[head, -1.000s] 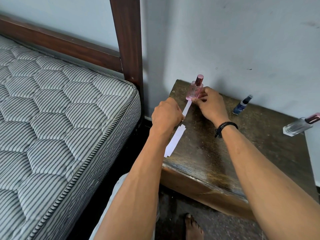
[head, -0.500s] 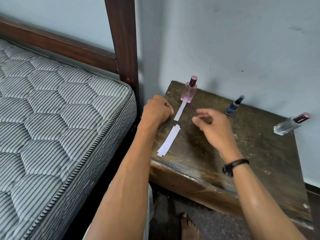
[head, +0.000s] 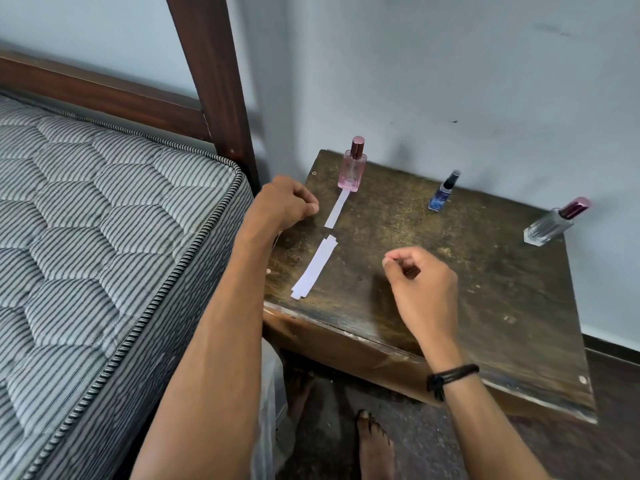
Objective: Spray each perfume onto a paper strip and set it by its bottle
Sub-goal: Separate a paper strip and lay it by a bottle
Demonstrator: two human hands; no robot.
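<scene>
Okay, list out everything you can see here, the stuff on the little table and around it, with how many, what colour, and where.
Perfume bottle: one, pink with a dark red cap, upright at the table's far left corner.
Spray bottle: one, blue with a black top, mid-back of the table.
Glass bottle: one, clear with a maroon cap, far right by the wall.
Single paper strip: one, white, flat, its far end at the pink bottle's base.
Stacked paper strips: a few, white, near the table's left front edge.
Table: one, dark worn wood.
Mattress: one, grey striped, left.
Bed frame: one, dark brown.
Bracelet: one, black, right wrist.
Left hand: fingers curled, empty, at the table's left edge.
Right hand: fingers loosely curled, empty, over the table.
</scene>
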